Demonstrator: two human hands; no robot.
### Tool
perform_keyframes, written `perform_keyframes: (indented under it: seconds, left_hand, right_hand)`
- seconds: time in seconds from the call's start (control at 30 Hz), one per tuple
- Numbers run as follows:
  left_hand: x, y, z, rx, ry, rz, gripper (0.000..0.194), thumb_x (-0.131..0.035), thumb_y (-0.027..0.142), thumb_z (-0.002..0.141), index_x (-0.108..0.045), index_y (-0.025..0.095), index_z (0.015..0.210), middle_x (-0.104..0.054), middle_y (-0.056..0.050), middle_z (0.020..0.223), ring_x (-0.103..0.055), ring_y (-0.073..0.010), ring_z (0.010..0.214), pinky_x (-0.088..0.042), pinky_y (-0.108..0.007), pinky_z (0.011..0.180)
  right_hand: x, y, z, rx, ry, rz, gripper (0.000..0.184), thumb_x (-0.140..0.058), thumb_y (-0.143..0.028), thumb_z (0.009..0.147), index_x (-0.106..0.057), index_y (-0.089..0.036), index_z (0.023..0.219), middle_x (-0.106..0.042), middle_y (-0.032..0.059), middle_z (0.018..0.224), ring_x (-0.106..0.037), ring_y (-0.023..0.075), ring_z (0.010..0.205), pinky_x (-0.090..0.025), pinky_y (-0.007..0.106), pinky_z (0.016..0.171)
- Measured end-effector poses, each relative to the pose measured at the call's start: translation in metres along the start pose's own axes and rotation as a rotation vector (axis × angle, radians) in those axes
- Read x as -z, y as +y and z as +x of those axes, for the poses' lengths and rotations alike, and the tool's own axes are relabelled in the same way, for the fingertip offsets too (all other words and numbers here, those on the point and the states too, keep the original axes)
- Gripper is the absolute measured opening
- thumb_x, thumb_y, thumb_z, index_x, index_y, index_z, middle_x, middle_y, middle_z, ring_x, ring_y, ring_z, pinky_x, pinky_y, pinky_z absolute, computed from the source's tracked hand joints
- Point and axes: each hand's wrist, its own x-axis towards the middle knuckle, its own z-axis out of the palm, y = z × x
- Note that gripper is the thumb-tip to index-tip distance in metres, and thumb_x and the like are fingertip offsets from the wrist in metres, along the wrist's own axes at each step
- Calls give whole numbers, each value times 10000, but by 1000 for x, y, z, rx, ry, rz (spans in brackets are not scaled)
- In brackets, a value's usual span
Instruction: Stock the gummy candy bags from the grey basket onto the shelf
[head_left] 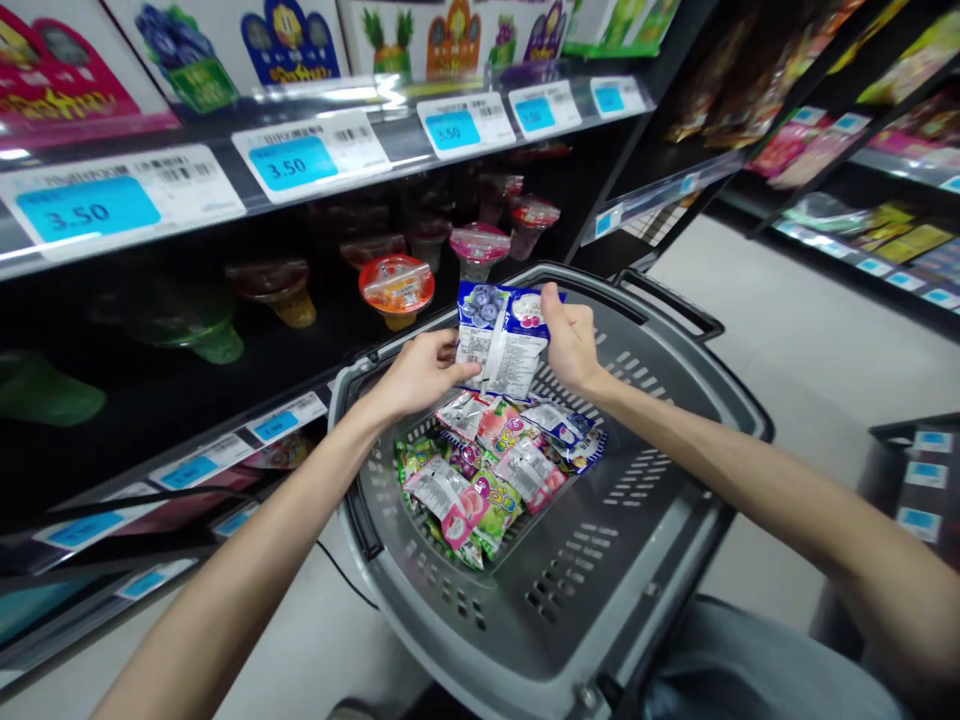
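Both hands hold a blue-and-white candy packet (499, 345) printed with blueberries, its text side facing me. At its lower left edge, my left hand (424, 372) grips with the thumb in front. My right hand (571, 340) pinches the upper right edge, thumb on top. The packet is held over the far part of a grey plastic shopping basket (645, 570). Below it in the basket lies a pile of small candy packets (480, 470) in green, pink and purple, with a dark blue packet (570, 430) at the pile's right side.
Beyond the basket, a dark shelf holds several jelly cups (396, 285). Above it runs a shelf edge with price tags (311, 155) and candy boxes (225, 45). The basket's black handle (675, 300) sticks out at the far right. More stocked shelves (885, 220) stand across the aisle.
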Motion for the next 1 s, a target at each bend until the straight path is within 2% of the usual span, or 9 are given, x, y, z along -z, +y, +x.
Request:
perform_keyframes:
  seconds: [0.2,0.5,0.8,1.0]
  left_hand:
    - [1,-5,0,5,-14,23,343,-717,227,824,-677,133,1151,-727,-115,1193,-706,-225,1039,-532,-441,1003]
    - [-1,0,0,23,1,14,332,-723,169,805,-679,116,1130,-739,-120,1155,-713,-219,1024,-552,-428,984]
    - [0,-3,0,27,-16,20,339,-741,190,804,-679,120,1130,-738,-123,1167,-716,-227,1035,-550,-444,992]
    - [-1,-2,0,39,-41,-40,460,-799,128,722,-669,124,1164,-740,-124,1163,-727,-222,982,-570,-434,957]
  right_hand:
    - [-1,-1,-2,-13,-14,3,777,-407,-921,766,-255,-209,493,-247,-22,511,-193,89,514,-167,293,463]
    - [0,-1,-3,-17,-39,-1,774,-422,-921,761,-272,-207,500,-264,-19,514,-211,91,516,-192,291,462]
    - [0,-2,-2,-16,-37,15,766,-465,-881,789,-264,-202,495,-264,-21,516,-206,88,519,-181,280,473]
    - [0,8,3,-46,1,53,741,-495,-859,795,-289,-211,500,-289,-20,516,-256,102,514,-225,288,478]
